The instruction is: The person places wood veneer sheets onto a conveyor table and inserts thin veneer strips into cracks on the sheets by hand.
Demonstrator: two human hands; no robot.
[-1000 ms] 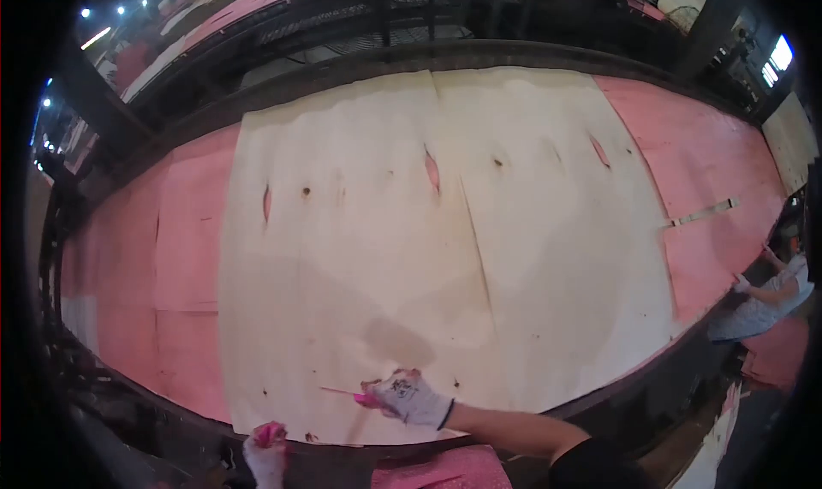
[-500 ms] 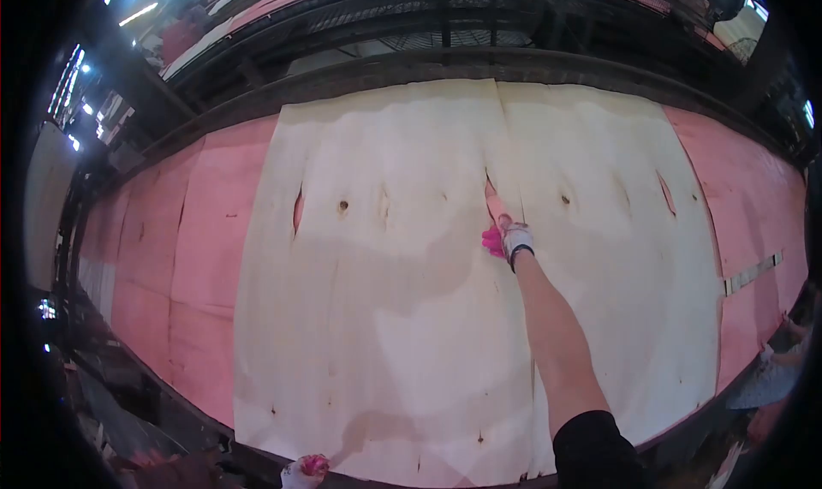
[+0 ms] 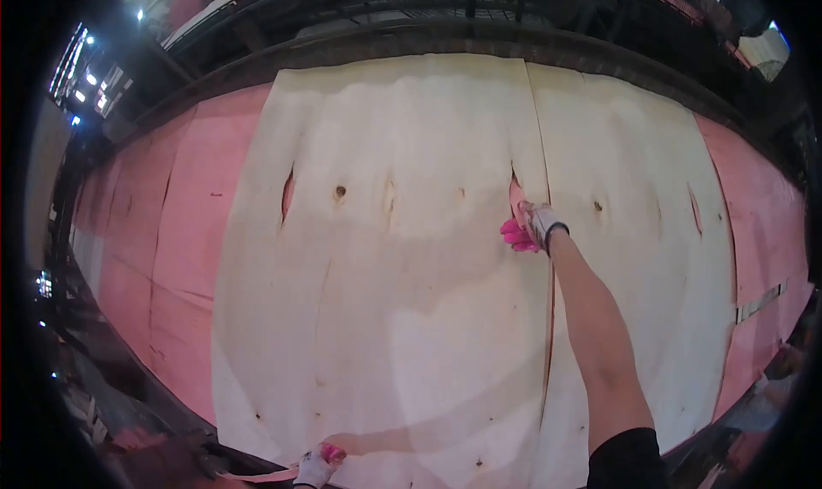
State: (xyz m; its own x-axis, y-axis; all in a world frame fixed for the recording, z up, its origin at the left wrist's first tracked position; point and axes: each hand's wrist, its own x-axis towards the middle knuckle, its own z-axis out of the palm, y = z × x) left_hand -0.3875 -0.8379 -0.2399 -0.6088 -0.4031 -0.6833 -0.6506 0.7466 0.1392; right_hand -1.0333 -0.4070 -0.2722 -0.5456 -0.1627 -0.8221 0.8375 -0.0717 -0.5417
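A pale wood veneer sheet [image 3: 385,275] lies over pink sheets, with a second pale sheet [image 3: 642,318] along its right side. My right hand [image 3: 531,226], in a white glove with pink fingers, rests at the lower end of a split [image 3: 515,189] near the first sheet's right edge. Pink shows in this split. The fingers are curled in; what they pinch, if anything, is hidden. At the near edge, my gloved left hand [image 3: 320,465] is closed, and a thin pinkish veneer strip [image 3: 261,476] runs out from it to the left.
Pink sheets [image 3: 205,223] extend on the left and more pink sheets [image 3: 766,232] on the right. A patterned strip [image 3: 760,304] lies on the right one. Dark metal framework [image 3: 385,48] stands along the far edge. Another person's arm [image 3: 775,386] shows at the lower right.
The view has shifted, and the dark seam between the two pale sheets looks wider. My left hand shows more fully, with the strip now visible beside it. My right hand stays at the split.
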